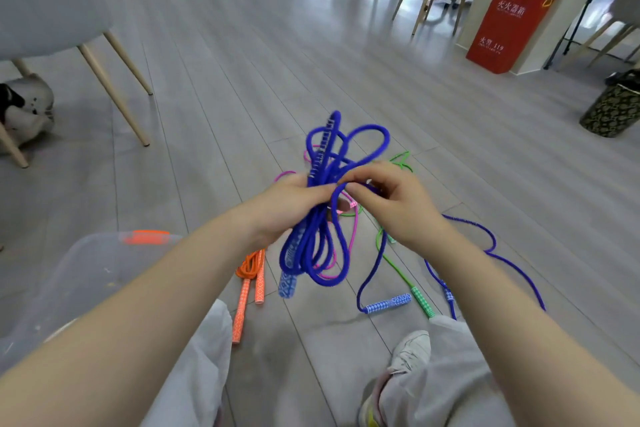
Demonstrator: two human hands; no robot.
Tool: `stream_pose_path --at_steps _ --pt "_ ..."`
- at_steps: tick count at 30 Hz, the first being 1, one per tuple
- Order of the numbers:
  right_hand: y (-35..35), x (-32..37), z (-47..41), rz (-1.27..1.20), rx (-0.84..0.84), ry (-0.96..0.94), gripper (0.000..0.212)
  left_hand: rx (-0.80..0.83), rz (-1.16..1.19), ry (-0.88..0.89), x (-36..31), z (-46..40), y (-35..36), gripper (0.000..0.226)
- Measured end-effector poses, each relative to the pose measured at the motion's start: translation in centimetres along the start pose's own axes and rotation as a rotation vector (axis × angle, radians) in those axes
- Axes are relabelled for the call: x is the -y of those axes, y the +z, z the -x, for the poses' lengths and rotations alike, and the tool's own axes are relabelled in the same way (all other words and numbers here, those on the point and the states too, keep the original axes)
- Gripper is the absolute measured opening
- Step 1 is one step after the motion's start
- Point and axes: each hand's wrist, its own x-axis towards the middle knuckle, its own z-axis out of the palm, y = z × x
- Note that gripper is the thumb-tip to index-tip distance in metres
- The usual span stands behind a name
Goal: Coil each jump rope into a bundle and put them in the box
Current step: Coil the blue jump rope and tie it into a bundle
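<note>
Blue rope bundle held upright between the hands
Left hand [294, 204] grips the blue jump rope [322, 218] coils mid-length; right hand [384, 201] pinches a loose strand beside it

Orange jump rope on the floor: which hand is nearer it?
Left. The left hand is just above the orange jump rope; the right hand is farther right.

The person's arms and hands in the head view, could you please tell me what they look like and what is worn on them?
Both forearms are bare, with no sleeves in view. The left hand and right hand wear no gloves, and no rings, watch or bracelet show. Lower down, light grey trousers and a pale sneaker appear.
</note>
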Motion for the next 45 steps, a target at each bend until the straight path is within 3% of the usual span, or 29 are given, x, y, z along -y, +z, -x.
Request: stream_pose_path --at_steps 7,13,17,20,24,30,33,36,39,45 --pt "0.0 -0.6 0.0 -0.081 -0.044 0.011 0.005 0.037 0.342 -0.115 -0.1 0.3 0.8 0.021" --pt "0.2 -0.9 0.4 0.081 0.000 -0.077 0.008 0.206 0.202 -0.157 -0.1 0.6 -0.1 0.011" --pt "-0.2 -0.7 0.5 -0.015 0.048 0.054 0.029 0.275 0.163 -0.150 -0.3 0.6 -0.5 0.010" --pt "-1.2 -0.5 0.4 -0.052 0.089 0.133 0.030 0.193 0.153 -0.089 -0.5 0.2 -0.8 0.018" --pt "-3.5 -1.0 0.4 -0.046 0.092 0.218 0.020 0.031 0.322 -0.031 -1.1 -0.5 -2.7 0.024" --pt "-6.9 -3.3 0.8 0.130 0.019 0.305 0.008 -0.470 0.598 0.068 -1.2 -2.1 -6.4 0.025" --pt "-6.8 -2.7 0.6 0.010 -0.089 0.358 0.015 -0.556 0.600 0.045 -0.7 -2.4 -6.9 0.025" --pt "-4.7 -0.9 0.1 -0.198 -0.190 0.341 0.014 -0.480 0.456 0.005 -0.1 -2.5 -5.3 0.020" --pt "-1.9 0.7 -0.1 -0.341 -0.180 0.289 0.008 -0.351 0.386 -0.021 0.2 -2.1 -2.9 0.013" --pt "1.2 1.4 -0.1 -0.269 -0.107 0.186 0.009 -0.131 0.310 -0.030 0.2 -0.7 0.0 0.012"
